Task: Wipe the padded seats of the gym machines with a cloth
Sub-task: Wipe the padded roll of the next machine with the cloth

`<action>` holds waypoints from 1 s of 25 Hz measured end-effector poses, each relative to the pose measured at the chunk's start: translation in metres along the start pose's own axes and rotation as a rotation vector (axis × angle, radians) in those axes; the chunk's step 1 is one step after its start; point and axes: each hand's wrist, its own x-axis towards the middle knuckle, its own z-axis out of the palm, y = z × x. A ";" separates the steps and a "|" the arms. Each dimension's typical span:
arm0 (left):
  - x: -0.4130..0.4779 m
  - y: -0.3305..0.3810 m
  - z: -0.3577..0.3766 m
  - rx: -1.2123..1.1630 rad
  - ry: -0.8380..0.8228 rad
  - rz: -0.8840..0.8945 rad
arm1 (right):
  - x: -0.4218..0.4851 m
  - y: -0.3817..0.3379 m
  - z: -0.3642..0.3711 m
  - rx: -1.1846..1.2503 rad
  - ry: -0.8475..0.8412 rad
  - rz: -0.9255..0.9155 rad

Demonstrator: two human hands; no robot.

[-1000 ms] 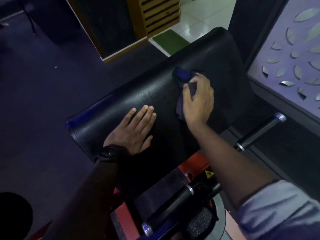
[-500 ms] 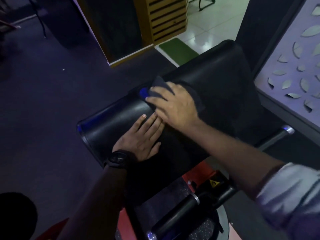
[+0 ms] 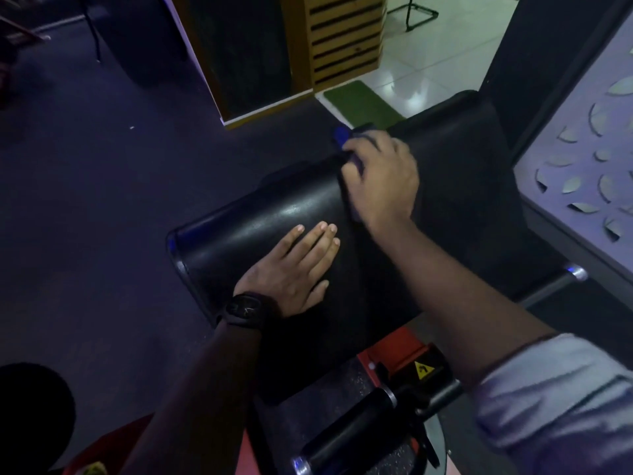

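Our right hand (image 3: 380,180) has carried the cloth (image 3: 342,135) away from beside our left hand (image 3: 294,265) to the far edge of the padded seat (image 3: 260,217); its fingers curl round the bunched cloth and press it over that edge; the left hand has stayed on the near part of the pad, fingers straight and flat, holding nothing; we judge the middle band wiped, with the left end and the far right stretch still to do.

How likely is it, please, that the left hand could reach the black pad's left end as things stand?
Probably yes: the left hand rests flat on the black pad, with only bare padding between it and that end.
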 end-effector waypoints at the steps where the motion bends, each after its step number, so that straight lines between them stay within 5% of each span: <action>1: 0.000 -0.001 0.000 0.003 0.002 -0.002 | -0.011 -0.014 0.005 -0.025 0.010 -0.050; 4: 0.001 -0.002 0.003 0.007 0.012 0.004 | -0.026 -0.008 0.003 -0.116 -0.078 -0.443; 5: 0.000 -0.002 0.003 0.005 0.007 -0.001 | -0.020 0.002 -0.004 -0.132 -0.069 -0.419; 9: 0.000 -0.001 0.000 -0.003 -0.016 -0.008 | -0.038 0.005 -0.005 0.036 -0.014 0.294; 15: 0.001 -0.001 -0.002 0.006 0.002 -0.005 | -0.078 0.014 -0.020 0.084 -0.066 0.333; 20: 0.001 -0.001 -0.002 0.016 -0.021 -0.003 | -0.088 0.058 -0.058 -0.002 0.157 0.727; 22: 0.002 0.000 -0.002 0.011 -0.036 -0.006 | -0.083 0.041 -0.058 -0.074 0.134 0.675; 25: 0.003 0.000 -0.001 0.011 -0.027 -0.010 | -0.074 -0.016 -0.036 -0.210 -0.148 0.306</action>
